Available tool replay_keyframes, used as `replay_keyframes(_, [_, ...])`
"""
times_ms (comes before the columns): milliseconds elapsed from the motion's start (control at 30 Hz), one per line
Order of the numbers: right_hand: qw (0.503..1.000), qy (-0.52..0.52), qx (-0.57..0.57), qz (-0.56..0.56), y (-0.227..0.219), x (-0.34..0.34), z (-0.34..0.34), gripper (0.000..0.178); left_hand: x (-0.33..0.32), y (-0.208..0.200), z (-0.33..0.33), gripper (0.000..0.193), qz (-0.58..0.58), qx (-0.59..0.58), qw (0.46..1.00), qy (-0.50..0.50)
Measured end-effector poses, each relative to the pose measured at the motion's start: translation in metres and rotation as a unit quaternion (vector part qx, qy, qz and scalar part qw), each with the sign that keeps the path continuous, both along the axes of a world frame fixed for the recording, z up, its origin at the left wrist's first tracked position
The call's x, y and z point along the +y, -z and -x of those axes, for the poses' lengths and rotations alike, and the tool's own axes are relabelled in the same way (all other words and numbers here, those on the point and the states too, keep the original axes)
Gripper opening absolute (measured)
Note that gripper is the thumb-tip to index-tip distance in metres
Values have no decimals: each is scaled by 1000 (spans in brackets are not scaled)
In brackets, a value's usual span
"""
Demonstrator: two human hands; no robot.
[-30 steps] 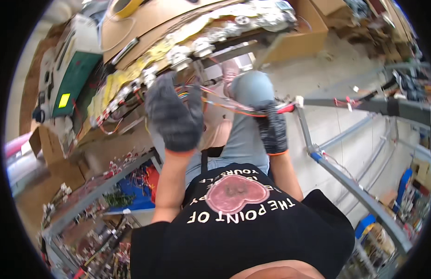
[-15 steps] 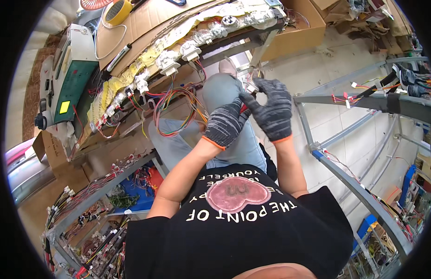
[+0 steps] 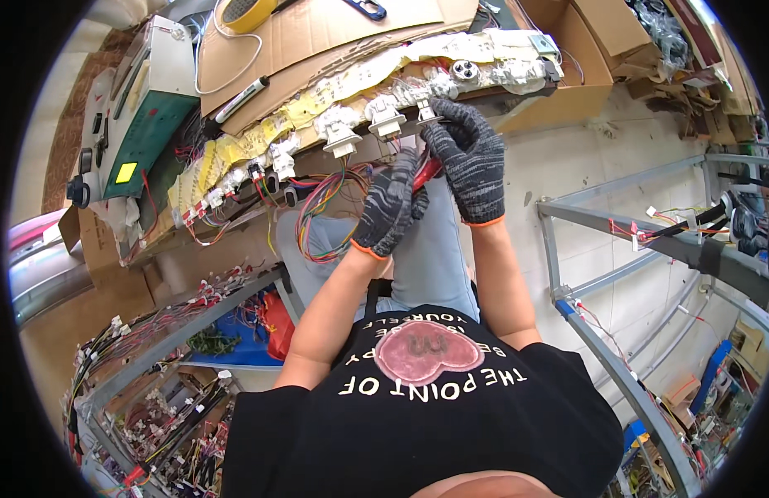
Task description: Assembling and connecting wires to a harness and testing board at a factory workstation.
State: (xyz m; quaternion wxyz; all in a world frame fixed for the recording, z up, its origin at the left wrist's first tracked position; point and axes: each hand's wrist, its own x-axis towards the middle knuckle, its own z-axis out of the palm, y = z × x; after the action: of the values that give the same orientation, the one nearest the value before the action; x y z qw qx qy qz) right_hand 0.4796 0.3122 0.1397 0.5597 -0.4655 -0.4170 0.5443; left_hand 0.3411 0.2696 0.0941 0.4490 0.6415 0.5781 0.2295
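Observation:
Both my hands wear grey knit gloves with orange cuffs. My right hand point(image 3: 470, 158) reaches up to the bench edge and pinches a small white connector point(image 3: 422, 109) there. My left hand point(image 3: 390, 207) sits just below and beside it, closed on a red wire point(image 3: 429, 172) that runs between the two hands. A loop of coloured wires point(image 3: 322, 207) hangs from the bench over my knees. A row of white connectors point(image 3: 343, 133) is fixed along the bench edge, backed by yellow and white labels.
On the bench lie a cardboard sheet point(image 3: 318, 33), a yellow tape roll point(image 3: 243, 12), a marker point(image 3: 243, 98) and a green-and-white box unit point(image 3: 144, 100). A grey metal rack point(image 3: 617, 224) carrying wire harnesses stands at right, another rack point(image 3: 177, 332) at lower left. A cardboard box point(image 3: 583, 50) is at far right.
Both hands rose from over my knee to the bench edge. The right hand now holds the connector at the fixture; the left followed with the red wire.

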Motion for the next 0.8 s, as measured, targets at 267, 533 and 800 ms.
replay_keyframes(267, [999, 35, 22, 16, -7, 5, -1, 22, 10, -14, 5, 65, -45, 24, 999, -2])
replay_keyframes(533, [992, 82, -91, -34, -25, 15, -4, 20, 14, -57, -9, 33, -204, 30, 972, 112])
replay_keyframes(800, [958, -221, 160, 91, 72, -87, -64, 54, 21, -98, -10, 15, 177, -153, 970, 64])
